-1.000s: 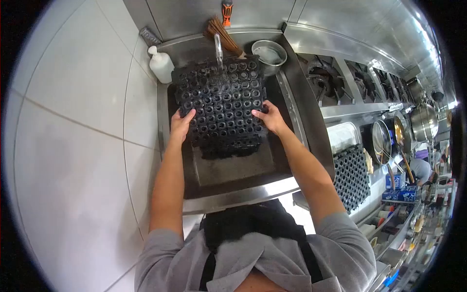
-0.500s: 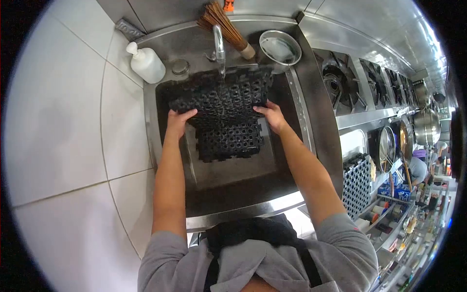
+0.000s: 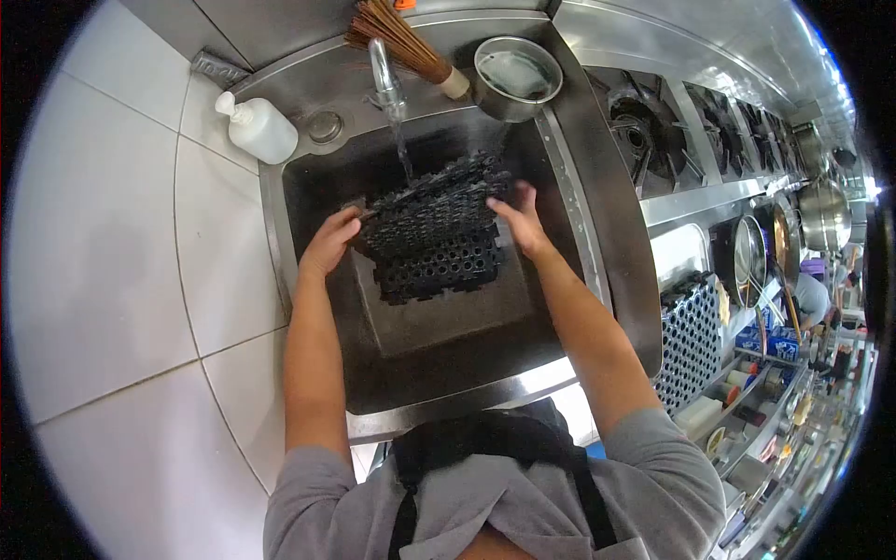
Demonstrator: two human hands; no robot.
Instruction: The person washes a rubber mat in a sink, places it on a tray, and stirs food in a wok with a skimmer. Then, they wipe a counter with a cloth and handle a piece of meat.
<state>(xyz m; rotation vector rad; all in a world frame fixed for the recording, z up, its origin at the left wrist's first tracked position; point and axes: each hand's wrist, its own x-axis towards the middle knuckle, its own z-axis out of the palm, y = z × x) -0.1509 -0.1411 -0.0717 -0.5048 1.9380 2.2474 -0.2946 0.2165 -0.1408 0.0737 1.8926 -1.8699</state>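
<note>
A black perforated mat is tilted up under the running water in the sink, its top edge slanting. My left hand pinches its left edge, thumb on the near face. At the right edge is my right hand, slightly blurred, with its thumb over the mat's face and the fingers along the outer side. A second black perforated mat lies flat on the sink bottom, partly hidden beneath the raised one. Water runs from the faucet down to the raised mat's upper edge.
The steel sink has a white pump bottle at its back left. A stick brush and a metal pot stand behind it. Gas burners line the right, with another perforated mat below them.
The raised mat has come lower and nearer to me, and its left side has dipped. My left hand has moved slightly down and left. The camera view has shifted a little.
</note>
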